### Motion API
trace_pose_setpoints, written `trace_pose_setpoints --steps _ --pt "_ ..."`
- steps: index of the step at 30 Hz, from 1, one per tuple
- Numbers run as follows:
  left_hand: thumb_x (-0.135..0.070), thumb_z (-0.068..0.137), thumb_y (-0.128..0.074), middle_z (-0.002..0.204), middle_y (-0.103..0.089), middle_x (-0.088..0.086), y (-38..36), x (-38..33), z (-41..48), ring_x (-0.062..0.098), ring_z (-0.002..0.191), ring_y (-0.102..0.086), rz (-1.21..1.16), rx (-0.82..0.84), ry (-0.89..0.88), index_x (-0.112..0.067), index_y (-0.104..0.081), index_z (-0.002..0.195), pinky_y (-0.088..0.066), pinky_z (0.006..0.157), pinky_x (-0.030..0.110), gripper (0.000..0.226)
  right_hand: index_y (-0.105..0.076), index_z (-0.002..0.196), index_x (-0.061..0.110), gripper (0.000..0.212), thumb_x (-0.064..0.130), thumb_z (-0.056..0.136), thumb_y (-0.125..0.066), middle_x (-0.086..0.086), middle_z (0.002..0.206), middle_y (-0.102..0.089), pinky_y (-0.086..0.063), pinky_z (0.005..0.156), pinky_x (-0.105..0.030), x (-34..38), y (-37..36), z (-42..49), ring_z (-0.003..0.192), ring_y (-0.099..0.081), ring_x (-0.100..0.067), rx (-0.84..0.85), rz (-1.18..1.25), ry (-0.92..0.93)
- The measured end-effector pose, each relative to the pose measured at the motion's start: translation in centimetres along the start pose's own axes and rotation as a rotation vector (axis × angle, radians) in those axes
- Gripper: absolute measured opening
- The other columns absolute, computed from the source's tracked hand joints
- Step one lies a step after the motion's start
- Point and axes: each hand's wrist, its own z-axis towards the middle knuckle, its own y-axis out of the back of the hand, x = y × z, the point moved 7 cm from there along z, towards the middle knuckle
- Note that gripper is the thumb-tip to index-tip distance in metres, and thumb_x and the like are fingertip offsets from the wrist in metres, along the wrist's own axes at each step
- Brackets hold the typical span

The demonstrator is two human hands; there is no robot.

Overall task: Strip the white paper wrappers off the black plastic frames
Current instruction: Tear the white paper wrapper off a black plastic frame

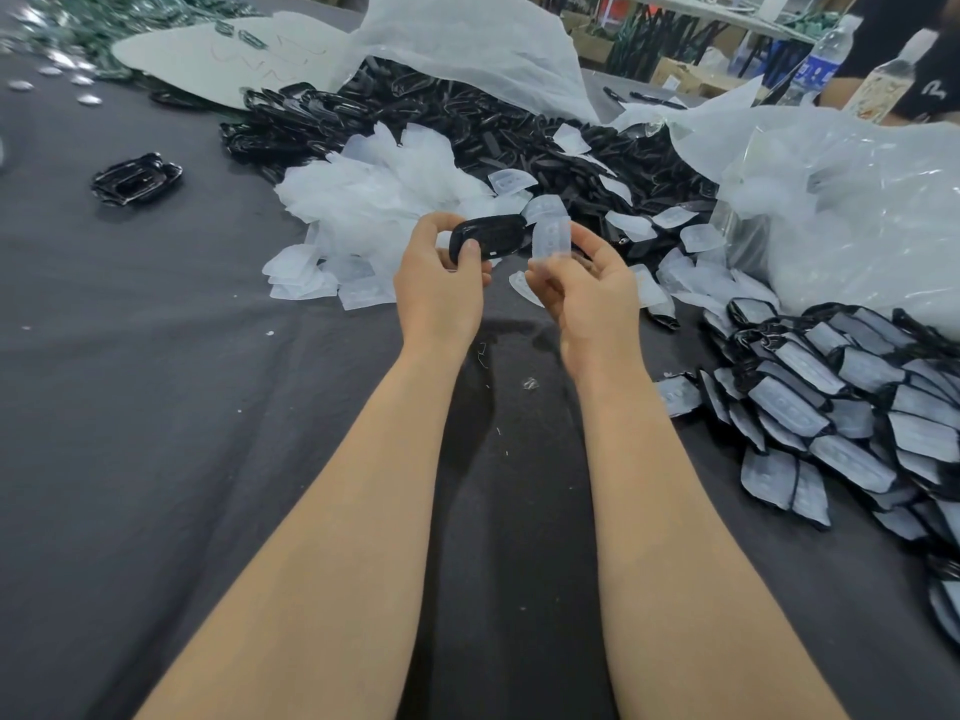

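Note:
My left hand [441, 283] grips a bare black plastic frame [491, 235] by its left end, thumb on top. My right hand [592, 288] pinches a white paper wrapper [550, 241] that stands just off the frame's right end. Both hands hover above the dark cloth at mid-table. A stack of still-wrapped frames [841, 397] lies to the right. A heap of bare black frames [467, 122] lies beyond the hands, with a mound of loose white wrappers [374, 200] in front of it.
Dark grey cloth [182, 407] covers the table. Clear plastic bags [857, 200] billow at the back and right. A small cluster of black frames [136, 178] sits at the left. Water bottles [821, 59] stand at the far right, by another person's arm.

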Motion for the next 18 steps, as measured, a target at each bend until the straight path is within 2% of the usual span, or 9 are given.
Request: trace_pose_setpoints --steps 2,4,7,10,14,16,18 --pt "-0.011 0.096 -0.050 0.070 -0.061 -0.003 0.0 0.0 0.0 0.004 0.063 -0.062 0.005 -0.003 -0.003 -0.025 -0.051 0.102 -0.055 0.081 0.034 0.016 -0.061 0.109 0.004 0.027 -0.009 0.088 -0.051 -0.004 0.078 -0.059 -0.054 0.061 -0.016 -0.1 0.0 0.0 0.064 -0.061 -0.008 -0.004 -0.001 -0.023" --pt "-0.011 0.095 -0.051 0.070 -0.061 -0.004 0.0 0.0 0.1 0.002 0.060 -0.061 0.008 -0.003 -0.006 -0.026 -0.051 0.101 -0.056 0.080 0.033 0.016 -0.064 0.094 0.008 0.012 0.000 0.091 -0.056 -0.001 0.074 -0.055 -0.053 0.059 -0.016 -0.2 0.0 -0.1 0.066 -0.056 -0.007 -0.018 -0.033 -0.027" --pt "-0.011 0.096 -0.051 0.069 -0.061 -0.005 0.0 0.0 0.1 -0.001 0.058 -0.060 0.019 0.003 -0.007 -0.028 -0.051 0.099 -0.056 0.080 0.032 0.017 -0.062 0.076 0.017 0.015 0.015 0.091 -0.062 0.005 0.073 -0.052 -0.051 0.060 -0.016 0.0 0.3 -0.2 0.067 -0.052 -0.002 -0.049 -0.104 -0.002" --pt "-0.011 0.096 -0.051 0.069 -0.062 -0.005 0.0 0.1 0.0 -0.001 0.059 -0.061 0.020 0.010 -0.004 -0.029 -0.050 0.097 -0.056 0.079 0.031 0.018 -0.061 0.076 0.019 0.015 0.018 0.091 -0.063 0.009 0.068 -0.054 -0.049 0.059 -0.015 0.3 0.5 -0.2 0.062 -0.052 0.000 -0.082 -0.149 0.044" --pt "-0.011 0.095 -0.050 0.068 -0.061 -0.005 -0.1 0.0 0.0 0.002 0.061 -0.060 0.023 0.019 -0.002 -0.028 -0.050 0.098 -0.056 0.079 0.032 0.017 -0.060 0.091 0.019 0.007 0.012 0.093 -0.059 0.006 0.072 -0.056 -0.046 0.058 -0.016 0.8 1.0 -0.2 0.059 -0.051 0.000 -0.123 -0.246 0.110" --pt "-0.010 0.095 -0.050 0.067 -0.061 -0.005 -0.1 0.0 0.0 0.002 0.060 -0.060 0.022 0.017 0.000 -0.027 -0.051 0.098 -0.056 0.080 0.034 0.017 -0.062 0.090 0.018 0.011 0.009 0.093 -0.057 0.006 0.067 -0.055 -0.046 0.060 -0.018 0.9 1.0 -0.3 0.055 -0.049 0.000 -0.121 -0.253 0.111" --pt "-0.010 0.095 -0.050 0.066 -0.061 -0.005 -0.1 0.0 0.0 0.003 0.060 -0.059 0.021 0.018 0.003 -0.026 -0.051 0.099 -0.055 0.081 0.035 0.017 -0.062 0.085 0.020 0.013 0.011 0.093 -0.057 0.006 0.069 -0.057 -0.045 0.067 -0.020 1.2 1.2 -0.4 0.062 -0.051 -0.003 -0.148 -0.300 0.158"
